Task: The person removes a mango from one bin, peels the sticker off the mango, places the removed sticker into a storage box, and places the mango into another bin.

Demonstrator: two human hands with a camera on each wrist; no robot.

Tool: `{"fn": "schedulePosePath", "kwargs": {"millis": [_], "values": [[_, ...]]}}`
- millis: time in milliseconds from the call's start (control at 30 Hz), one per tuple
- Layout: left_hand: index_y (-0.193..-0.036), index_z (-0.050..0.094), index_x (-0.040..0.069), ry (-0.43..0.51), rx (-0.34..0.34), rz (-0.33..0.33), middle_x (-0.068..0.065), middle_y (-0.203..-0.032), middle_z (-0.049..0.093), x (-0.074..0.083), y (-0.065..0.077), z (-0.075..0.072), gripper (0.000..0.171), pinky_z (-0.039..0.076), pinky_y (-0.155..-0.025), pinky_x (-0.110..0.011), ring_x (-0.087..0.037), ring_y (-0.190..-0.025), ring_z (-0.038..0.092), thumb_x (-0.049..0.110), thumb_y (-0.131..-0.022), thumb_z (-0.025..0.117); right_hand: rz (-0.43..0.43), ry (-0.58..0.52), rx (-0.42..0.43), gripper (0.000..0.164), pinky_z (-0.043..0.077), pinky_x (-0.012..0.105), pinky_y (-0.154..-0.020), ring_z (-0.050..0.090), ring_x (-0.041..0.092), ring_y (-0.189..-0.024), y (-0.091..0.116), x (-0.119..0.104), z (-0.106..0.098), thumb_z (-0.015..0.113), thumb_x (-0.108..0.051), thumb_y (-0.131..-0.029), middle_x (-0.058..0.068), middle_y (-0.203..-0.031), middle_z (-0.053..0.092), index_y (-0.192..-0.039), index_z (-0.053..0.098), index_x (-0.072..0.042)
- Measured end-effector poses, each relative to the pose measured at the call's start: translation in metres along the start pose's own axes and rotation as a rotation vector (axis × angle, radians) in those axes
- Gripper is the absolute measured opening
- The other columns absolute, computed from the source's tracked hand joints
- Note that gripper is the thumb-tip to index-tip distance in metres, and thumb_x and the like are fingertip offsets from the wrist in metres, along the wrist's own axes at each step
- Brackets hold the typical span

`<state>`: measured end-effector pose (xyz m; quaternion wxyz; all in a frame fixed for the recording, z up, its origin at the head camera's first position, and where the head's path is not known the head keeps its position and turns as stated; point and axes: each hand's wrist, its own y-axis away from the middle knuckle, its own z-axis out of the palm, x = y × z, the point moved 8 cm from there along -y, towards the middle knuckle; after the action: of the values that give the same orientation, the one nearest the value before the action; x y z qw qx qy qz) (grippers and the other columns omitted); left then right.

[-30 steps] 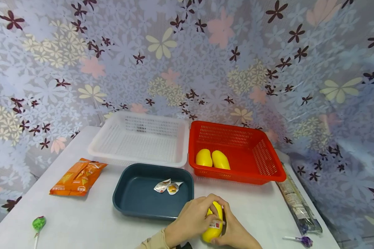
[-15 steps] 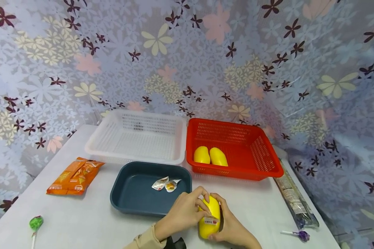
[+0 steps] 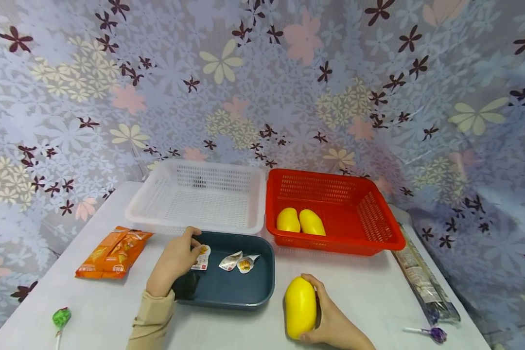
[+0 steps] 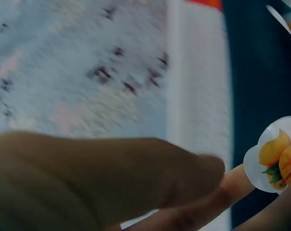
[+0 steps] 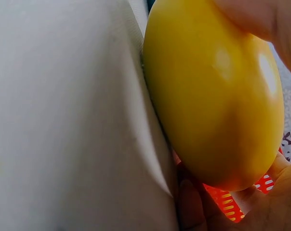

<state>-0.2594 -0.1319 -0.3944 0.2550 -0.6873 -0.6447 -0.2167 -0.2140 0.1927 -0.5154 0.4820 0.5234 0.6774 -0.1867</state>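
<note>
My right hand grips a smooth yellow mango on the table, thumb near its lower end and fingers at the far end. In the right wrist view the mango looks glossy, and no label shows on it. Over the left side of the dark blue tray, my left hand holds a white sticker by its fingertips. That sticker bears a picture of mangoes in the left wrist view. Two more peeled stickers, curled up, lie in the tray.
Behind the tray stands a white basket. The red basket beside it has two yellow mangoes in it. An orange snack bag and a green lollipop lie left; a purple lollipop and a long clear packet lie right.
The sticker has come off the mango in my left hand's fingers. That hand has moved left from the mango to over the tray. My right hand still holds the mango.
</note>
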Motion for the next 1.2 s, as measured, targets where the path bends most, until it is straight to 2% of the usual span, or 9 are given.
{"fn": "schedulePosePath", "kwargs": {"millis": [133, 333, 433, 600, 700, 867, 967, 1067, 1200], "values": [[-0.13, 0.043, -0.006, 0.003, -0.105, -0.044, -0.026, -0.113, 0.064, -0.022, -0.009, 0.012, 0.041, 0.041, -0.057, -0.029, -0.018, -0.064, 0.054, 0.001, -0.091, 0.052, 0.033, -0.014, -0.004, 0.118, 0.041, 0.055, -0.101, 0.043, 0.028, -0.118, -0.001, 0.001, 0.001, 0.088, -0.027, -0.062, 0.012, -0.145, 0.035, -0.149, 0.009, -0.031], [-0.134, 0.036, -0.004, 0.015, -0.204, -0.039, -0.028, -0.125, 0.058, -0.024, -0.016, 0.034, 0.051, 0.046, -0.066, -0.036, -0.024, -0.073, 0.058, -0.001, -0.086, 0.052, 0.055, -0.025, 0.002, 0.118, 0.039, 0.058, -0.102, 0.042, 0.029, -0.118, 0.001, 0.003, -0.002, 0.088, -0.025, -0.061, 0.014, -0.146, 0.033, -0.149, 0.009, -0.033], [-0.138, 0.03, -0.003, -0.002, -0.205, -0.023, -0.026, -0.127, 0.056, -0.023, -0.017, 0.04, 0.062, 0.048, -0.07, -0.038, -0.026, -0.08, 0.06, -0.002, -0.081, 0.055, 0.056, -0.021, -0.002, 0.118, 0.038, 0.06, -0.103, 0.042, 0.029, -0.119, 0.001, 0.004, -0.002, 0.088, -0.026, -0.062, 0.015, -0.147, 0.033, -0.149, 0.008, -0.034], [-0.143, 0.025, 0.001, -0.023, -0.188, -0.014, -0.024, -0.137, 0.049, -0.024, -0.017, 0.047, 0.073, 0.037, -0.05, -0.029, -0.019, -0.054, 0.048, -0.004, -0.075, 0.052, 0.051, -0.023, -0.014, 0.118, 0.038, 0.06, -0.103, 0.042, 0.029, -0.119, 0.0, 0.004, 0.0, 0.088, -0.026, -0.062, 0.015, -0.146, 0.033, -0.149, 0.008, -0.034], [-0.145, 0.027, 0.005, -0.028, -0.203, 0.003, -0.02, -0.143, 0.047, -0.02, -0.017, 0.051, 0.076, 0.031, -0.046, -0.026, -0.015, -0.047, 0.04, -0.005, -0.073, 0.051, 0.056, -0.029, -0.015, 0.117, 0.038, 0.06, -0.104, 0.042, 0.029, -0.119, -0.002, 0.003, 0.001, 0.087, -0.026, -0.063, 0.014, -0.146, 0.033, -0.149, 0.008, -0.034], [-0.139, 0.043, 0.007, -0.052, -0.229, 0.042, -0.016, -0.138, 0.054, -0.001, -0.01, 0.052, 0.058, 0.038, -0.056, -0.028, -0.017, -0.064, 0.051, -0.002, -0.083, 0.055, 0.05, -0.038, -0.006, 0.116, 0.04, 0.056, -0.103, 0.042, 0.028, -0.119, -0.002, 0.004, 0.001, 0.087, -0.028, -0.063, 0.011, -0.146, 0.034, -0.149, 0.009, -0.034], [-0.124, 0.058, 0.006, -0.032, -0.183, 0.063, -0.013, -0.116, 0.067, 0.017, -0.004, 0.043, 0.035, 0.037, -0.055, -0.027, -0.016, -0.061, 0.049, 0.004, -0.09, 0.058, 0.051, -0.049, -0.013, 0.116, 0.04, 0.056, -0.103, 0.042, 0.028, -0.119, -0.002, 0.005, 0.002, 0.087, -0.027, -0.064, 0.011, -0.147, 0.033, -0.148, 0.008, -0.034], [-0.112, 0.067, 0.009, 0.044, -0.046, 0.108, -0.005, -0.1, 0.071, 0.04, -0.001, 0.031, 0.021, 0.042, -0.055, -0.025, -0.011, -0.06, 0.053, 0.01, -0.093, 0.059, 0.059, -0.051, -0.013, 0.117, 0.039, 0.059, -0.104, 0.042, 0.028, -0.119, -0.002, 0.006, 0.001, 0.087, -0.027, -0.063, 0.013, -0.148, 0.032, -0.149, 0.008, -0.034], [-0.121, 0.062, 0.012, 0.255, 0.068, 0.181, -0.004, -0.116, 0.068, 0.071, -0.002, 0.03, 0.027, 0.055, -0.075, -0.034, -0.016, -0.091, 0.068, 0.013, -0.093, 0.061, 0.07, -0.065, -0.011, 0.117, 0.036, 0.064, -0.105, 0.041, 0.029, -0.12, -0.003, 0.006, 0.002, 0.087, -0.026, -0.063, 0.013, -0.15, 0.03, -0.149, 0.008, -0.034]]}}
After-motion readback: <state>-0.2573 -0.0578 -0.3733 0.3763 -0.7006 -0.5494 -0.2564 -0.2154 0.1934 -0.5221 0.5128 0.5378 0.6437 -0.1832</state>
